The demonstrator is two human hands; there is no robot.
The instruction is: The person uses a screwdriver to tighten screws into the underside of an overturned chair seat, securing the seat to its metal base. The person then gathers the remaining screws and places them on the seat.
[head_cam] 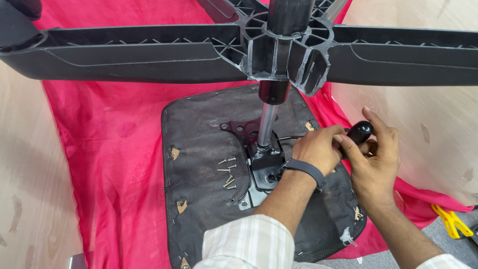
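Left hand: the left hand [318, 147], with a dark band on its wrist and a pale checked sleeve behind it, lies low over the seat, its fingers curled in around the near end of the black rounded plastic lever knob [359, 132].
Right hand: the right hand [374, 154] sits just to the right of the left one, touching it; its thumb and fingers are closed over the same knob from above and from the side.
Knob: it stands between the two hands, its glossy tip showing above the fingers.
Seat: the upturned black fabric-covered chair seat [199, 149] lies flat beneath both hands, with staples and small torn patches along its edge.
Mechanism: the black metal tilt plate [263, 167] is bolted to the seat just left of the left wrist; a chrome gas-lift column [267, 124] rises from it.
Base: the black plastic star-shaped chair base [149, 52] spreads across the top of the view, above and beyond the hands.
Screws: a loose cluster of small silver screws [227, 172] rests on the seat, well left of the hands.
Cloth: a bright pink cloth [99, 149] is spread under the seat.
Clamp: a yellow plastic clamp [452, 221] lies to the right of the right forearm.
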